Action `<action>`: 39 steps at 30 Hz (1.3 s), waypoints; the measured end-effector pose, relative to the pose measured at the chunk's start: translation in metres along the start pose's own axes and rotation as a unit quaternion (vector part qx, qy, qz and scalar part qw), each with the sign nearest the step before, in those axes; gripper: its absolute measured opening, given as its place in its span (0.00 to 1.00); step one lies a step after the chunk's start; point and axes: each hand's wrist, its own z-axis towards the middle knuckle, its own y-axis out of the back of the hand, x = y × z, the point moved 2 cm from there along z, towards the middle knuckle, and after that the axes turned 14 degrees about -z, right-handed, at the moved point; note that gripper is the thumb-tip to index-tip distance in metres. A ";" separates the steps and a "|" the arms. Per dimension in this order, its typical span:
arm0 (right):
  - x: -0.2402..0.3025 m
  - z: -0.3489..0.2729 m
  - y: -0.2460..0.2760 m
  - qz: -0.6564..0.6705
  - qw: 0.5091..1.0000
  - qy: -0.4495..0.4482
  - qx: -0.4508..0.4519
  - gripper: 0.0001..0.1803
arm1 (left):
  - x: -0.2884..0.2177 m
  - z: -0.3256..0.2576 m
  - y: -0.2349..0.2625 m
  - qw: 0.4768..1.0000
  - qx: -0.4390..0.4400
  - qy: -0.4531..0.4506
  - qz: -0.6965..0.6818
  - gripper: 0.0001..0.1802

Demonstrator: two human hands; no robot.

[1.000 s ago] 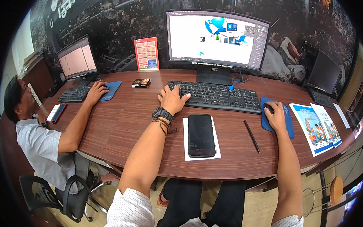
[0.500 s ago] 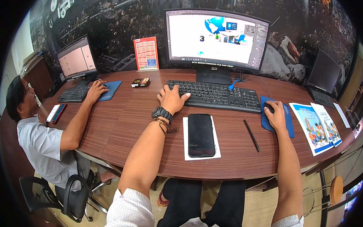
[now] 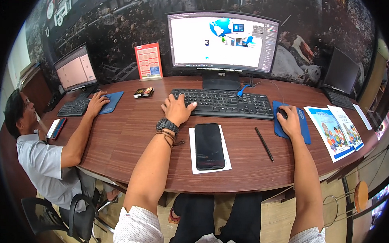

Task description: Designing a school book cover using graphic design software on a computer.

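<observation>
My left hand lies open at the left end of a black keyboard, its fingers spread over the keys and its thumb near the front edge. With my right hand I grip a dark computer mouse, mostly hidden under the fingers, on a blue mouse pad. Behind the keyboard stands a curved monitor showing a globe and a desk picture on white. A black phone rests on a white sheet between my forearms. To its right lies a slim black pen.
On the left, a co-worker sits with a hand on another mouse. A red-framed calendar and a small dark box stand between us. Printed booklets lie right of my mouse pad, before a dark screen.
The whole view has shifted slightly, so things appear a little further left. My left hand remains on the keyboard and my right hand on the mouse.
</observation>
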 end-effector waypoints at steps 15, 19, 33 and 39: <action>-0.002 0.000 0.000 -0.021 0.999 -0.049 0.006 0.21 | 0.001 0.000 -0.002 1.000 0.013 0.003 0.006 0.40; -0.002 -0.001 0.000 -0.016 0.999 -0.052 0.005 0.21 | 0.000 0.000 -0.002 1.000 0.016 0.006 0.008 0.40; 0.000 -0.003 0.001 0.005 1.000 0.005 0.005 0.20 | -0.035 0.001 -0.008 0.994 0.095 0.041 0.036 0.43; 0.001 -0.002 0.001 -0.003 1.000 0.001 -0.002 0.19 | -0.036 0.001 -0.010 0.992 0.105 0.049 0.046 0.45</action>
